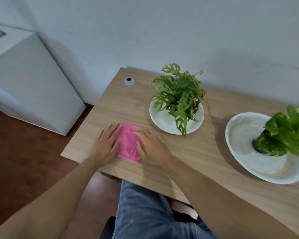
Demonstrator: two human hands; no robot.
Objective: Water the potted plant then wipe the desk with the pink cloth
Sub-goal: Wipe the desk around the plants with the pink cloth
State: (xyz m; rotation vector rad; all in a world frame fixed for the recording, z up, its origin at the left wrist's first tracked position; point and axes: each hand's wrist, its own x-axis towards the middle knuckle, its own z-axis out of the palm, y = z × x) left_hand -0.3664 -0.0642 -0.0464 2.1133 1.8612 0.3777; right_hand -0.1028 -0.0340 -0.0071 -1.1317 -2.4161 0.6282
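Your pink cloth (pixel 128 143) lies folded flat near the left end of the wooden desk (pixel 188 156), close to its near edge. Your left hand (pixel 107 145) rests on its left side and your right hand (pixel 149 147) on its right, both spread flat with palms down and fingers extended. Neither hand pinches or clutches the fabric; they only press on it.

The cloth looks soft, light and limp, so it will likely bunch or unfold if you push from one corner. Keep a broad palm over its middle and let the folded pad slide as one piece. On smooth wood it should glide easily, so moderate downward pressure ought to be enough.

To the right, the perforated-leaf plant (pixel 179 99) sits in a white saucer (pixel 162 121), just beyond the cloth. Further right, a pothos (pixel 288 130) stands in a larger white dish (pixel 245 135). Both dishes look easy to nudge, so wipe around them. A grey cable grommet (pixel 129 81) sits at the far left.
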